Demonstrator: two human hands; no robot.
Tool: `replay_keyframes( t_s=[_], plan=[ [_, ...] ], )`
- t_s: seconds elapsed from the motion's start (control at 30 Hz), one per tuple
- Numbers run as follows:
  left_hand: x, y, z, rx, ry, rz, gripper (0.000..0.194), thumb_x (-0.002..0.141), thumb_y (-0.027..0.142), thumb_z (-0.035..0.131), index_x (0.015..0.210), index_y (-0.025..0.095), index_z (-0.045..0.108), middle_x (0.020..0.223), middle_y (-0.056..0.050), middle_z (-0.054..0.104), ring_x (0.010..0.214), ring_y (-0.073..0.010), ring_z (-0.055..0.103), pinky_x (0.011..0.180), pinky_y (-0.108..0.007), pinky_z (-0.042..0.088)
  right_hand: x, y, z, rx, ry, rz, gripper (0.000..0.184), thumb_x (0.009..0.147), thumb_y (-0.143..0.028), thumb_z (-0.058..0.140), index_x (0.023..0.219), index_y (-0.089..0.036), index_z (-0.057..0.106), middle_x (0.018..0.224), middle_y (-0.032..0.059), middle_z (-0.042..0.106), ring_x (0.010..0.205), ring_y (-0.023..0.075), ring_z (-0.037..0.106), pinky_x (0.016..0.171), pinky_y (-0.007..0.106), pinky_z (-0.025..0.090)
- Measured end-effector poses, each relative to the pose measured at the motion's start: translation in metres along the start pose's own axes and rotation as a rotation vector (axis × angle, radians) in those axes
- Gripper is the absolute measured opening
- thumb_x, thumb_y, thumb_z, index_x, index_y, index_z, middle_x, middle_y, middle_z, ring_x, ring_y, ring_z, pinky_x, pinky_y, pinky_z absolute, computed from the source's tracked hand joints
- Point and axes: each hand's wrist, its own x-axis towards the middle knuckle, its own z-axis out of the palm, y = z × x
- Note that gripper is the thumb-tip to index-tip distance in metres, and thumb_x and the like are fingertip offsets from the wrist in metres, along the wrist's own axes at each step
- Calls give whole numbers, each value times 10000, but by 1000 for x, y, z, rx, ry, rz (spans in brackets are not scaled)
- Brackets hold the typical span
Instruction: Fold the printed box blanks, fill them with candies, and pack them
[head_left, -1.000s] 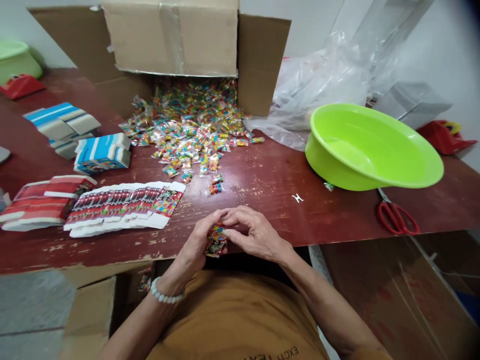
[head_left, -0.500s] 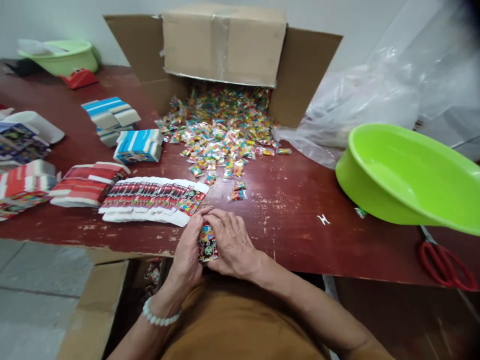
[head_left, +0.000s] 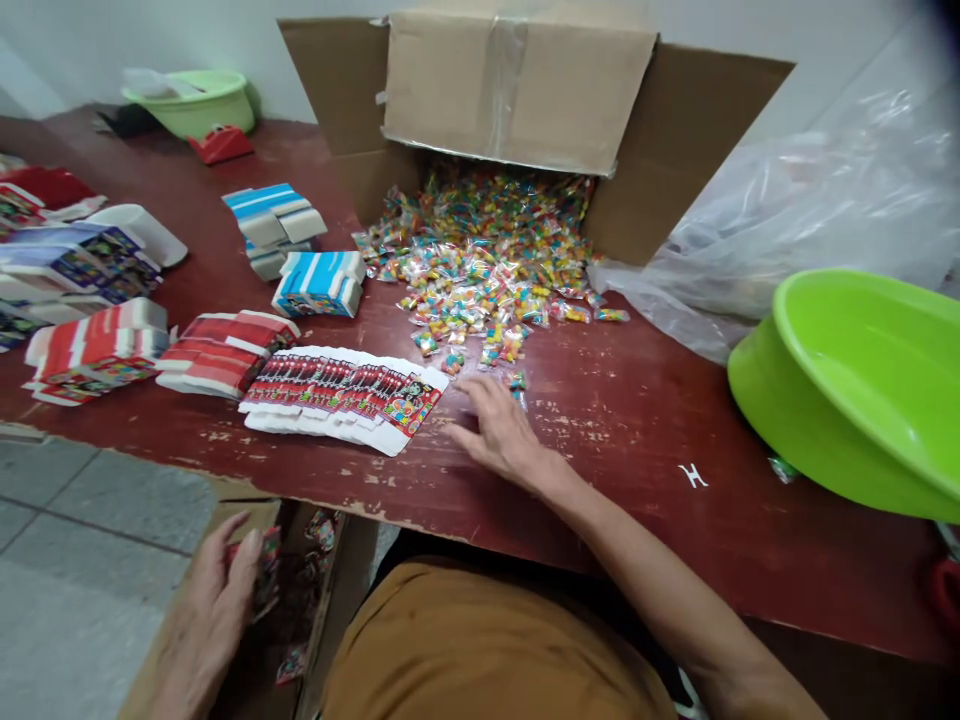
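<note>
My left hand [head_left: 206, 600] is low at the left, over an open cardboard box [head_left: 330, 610] below the table edge. Between its thumb and fingers is a small red printed carton [head_left: 266, 570], partly hidden and blurred. Over the tabletop my right hand [head_left: 504, 430] is open, fingers apart, with nothing visible in it. Its fingertips are beside a wrapped candy [head_left: 517, 382] and just right of a fanned row of flat red-and-white cartons [head_left: 337, 395]. Behind it, a heap of wrapped candies [head_left: 480, 270] spills from a large cardboard carton [head_left: 517, 90].
Red carton stacks [head_left: 225, 350] and blue carton stacks [head_left: 319, 283] stand to the left. At the right is a green basin [head_left: 817, 400], with plastic sheeting [head_left: 787, 220] behind it. A red tape dispenser [head_left: 221, 145] sits at the back left. Small printed packs lie in the lower box.
My hands have parted. The left one moved down and left with the small carton, over the lower box. My right hand let go and reached forward, opening near the candies.
</note>
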Motion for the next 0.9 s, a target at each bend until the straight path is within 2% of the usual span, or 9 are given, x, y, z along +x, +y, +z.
replay_keyframes(
  t_s=[0.07, 0.13, 0.23, 0.33, 0.43, 0.53, 0.63, 0.8, 0.9],
  plan=[
    [7, -21, -11, 109, -6, -89, 651, 759, 640, 576, 1246, 209, 542, 1105, -142, 703, 1011, -446, 665, 776, -583, 569, 26, 11, 2, -98, -22, 80, 566, 891, -457, 678, 1358, -178, 520, 1382, 164, 518, 1236, 331, 473, 1037, 499, 407],
    [6, -18, -10, 112, -12, -53, 701, 769, 633, 573, 1318, 204, 489, 1246, -172, 643, 1159, -465, 596, 933, -632, 503, 47, 16, 11, -185, -54, 132, 686, 839, -569, 698, 1381, -191, 510, 1454, 171, 465, 1260, 377, 434, 1028, 553, 387],
    [1, 19, 11, 36, -1, 194, 680, 811, 613, 562, 1355, 212, 483, 1311, -171, 600, 1214, -419, 565, 1055, -601, 426, 61, 13, 27, -252, -56, 157, 796, 768, -700, 690, 1352, -183, 535, 1522, 184, 391, 1295, 412, 378, 1036, 605, 333],
    [1, 62, 38, -43, 71, 381, 587, 839, 530, 589, 1337, 227, 518, 1247, -137, 626, 1153, -357, 600, 1054, -540, 442, 59, 10, 35, -240, -31, 161, 754, 758, -707, 696, 1276, -167, 593, 1534, 186, 384, 1302, 403, 372, 1021, 576, 336],
    [7, 92, 54, -53, 139, 553, 507, 858, 412, 619, 1327, 232, 550, 1291, -134, 620, 1212, -336, 575, 1099, -495, 404, 53, 7, 34, -174, 72, 176, 620, 758, -582, 775, 1213, -187, 627, 1515, 163, 432, 1306, 391, 383, 1000, 541, 347],
    [17, 110, 57, -105, 113, 604, 556, 845, 381, 654, 1364, 215, 542, 1341, -147, 607, 1263, -339, 549, 1123, -495, 374, 46, 5, 24, 61, 167, 200, 238, 877, -383, 704, 1028, -203, 670, 1225, 98, 657, 1143, 290, 528, 951, 444, 386],
    [23, 125, 52, -303, -179, 438, 669, 826, 449, 689, 1421, 217, 492, 1360, -149, 612, 1257, -337, 561, 1068, -490, 427, 35, 1, 3, 480, 53, 150, 147, 930, -327, 600, 910, -190, 648, 869, 18, 679, 834, 179, 589, 795, 313, 435],
    [5, 148, 53, -725, -1209, 69, 652, 749, 534, 768, 1277, 177, 631, 1150, -143, 735, 1044, -325, 681, 899, -409, 521, 12, -13, -29, 837, -138, 30, 141, 900, -325, 604, 887, -186, 622, 862, 6, 630, 802, 142, 567, 764, 276, 449],
    [-14, 158, 64, -897, -1486, -39, 578, 719, 526, 798, 1154, 160, 693, 869, -86, 748, 796, -273, 728, 852, -402, 531, 4, -19, -35, 890, -153, 49, 141, 897, -338, 613, 886, -198, 624, 875, 17, 621, 810, 143, 564, 727, 265, 465]
  ],
)
